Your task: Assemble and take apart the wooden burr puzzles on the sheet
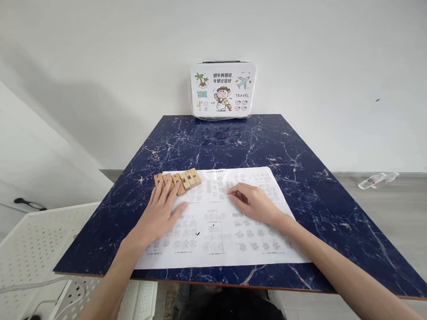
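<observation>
My left hand [161, 210] lies with fingers spread, their tips resting on a row of notched wooden blocks [188, 178] near the top left of a printed sheet [214, 248]. The blocks lie side by side, and some carry dark marks; my fingers partly cover those at the left. Over the right half of the sheet, my right hand [250, 202] rests with its fingers curled in. Whether anything sits inside those curled fingers is hidden. Rows of small diagrams and lines of print cover the paper.
A blue marbled table [220, 147] carries the sheet. At its far edge a white cartoon-printed case [224, 90] stands against the wall. White perforated shelving [77, 219] is at the left. Clear plastic bottles [374, 180] lie on the floor at right.
</observation>
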A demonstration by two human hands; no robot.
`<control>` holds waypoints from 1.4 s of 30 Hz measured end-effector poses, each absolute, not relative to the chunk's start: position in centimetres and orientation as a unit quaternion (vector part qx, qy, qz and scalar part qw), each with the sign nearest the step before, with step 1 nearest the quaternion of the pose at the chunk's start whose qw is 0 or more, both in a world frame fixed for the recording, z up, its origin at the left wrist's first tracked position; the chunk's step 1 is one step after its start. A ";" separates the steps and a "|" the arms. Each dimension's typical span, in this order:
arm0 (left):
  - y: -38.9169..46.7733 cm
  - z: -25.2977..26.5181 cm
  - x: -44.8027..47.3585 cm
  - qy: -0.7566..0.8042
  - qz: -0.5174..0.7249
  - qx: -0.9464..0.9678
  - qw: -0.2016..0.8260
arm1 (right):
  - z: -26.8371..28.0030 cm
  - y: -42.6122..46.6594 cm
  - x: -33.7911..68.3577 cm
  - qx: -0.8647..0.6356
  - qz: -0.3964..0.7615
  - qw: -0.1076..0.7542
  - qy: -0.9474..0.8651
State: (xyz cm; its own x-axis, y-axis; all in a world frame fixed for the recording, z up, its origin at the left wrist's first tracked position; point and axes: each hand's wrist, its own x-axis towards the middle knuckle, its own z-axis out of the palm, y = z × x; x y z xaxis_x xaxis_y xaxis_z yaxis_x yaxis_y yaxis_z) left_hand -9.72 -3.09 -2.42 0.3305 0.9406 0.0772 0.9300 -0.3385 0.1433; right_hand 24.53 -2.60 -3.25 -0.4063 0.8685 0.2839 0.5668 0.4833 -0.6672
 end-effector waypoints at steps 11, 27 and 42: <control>-11.6 -2.6 -7.9 0.529 0.117 0.840 -0.033 | -3.5 -2.6 24.5 -0.443 0.236 0.316 -0.805; -14.3 -1.1 2.0 0.463 0.142 0.867 0.118 | -2.8 -2.9 24.4 -0.434 0.231 0.328 -0.807; -3.4 1.1 -2.2 0.424 0.095 0.869 0.235 | -2.6 -2.9 24.9 -0.310 0.220 0.294 -0.877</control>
State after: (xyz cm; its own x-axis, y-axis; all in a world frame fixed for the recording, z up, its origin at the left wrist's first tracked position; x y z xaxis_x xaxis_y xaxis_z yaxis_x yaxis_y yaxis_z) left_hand -2.23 -3.41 1.11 0.6223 0.7820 -0.0337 0.6926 -0.5301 0.4893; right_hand 24.91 -2.92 -2.60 -0.6360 0.6725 0.3785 0.4135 0.7112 -0.5685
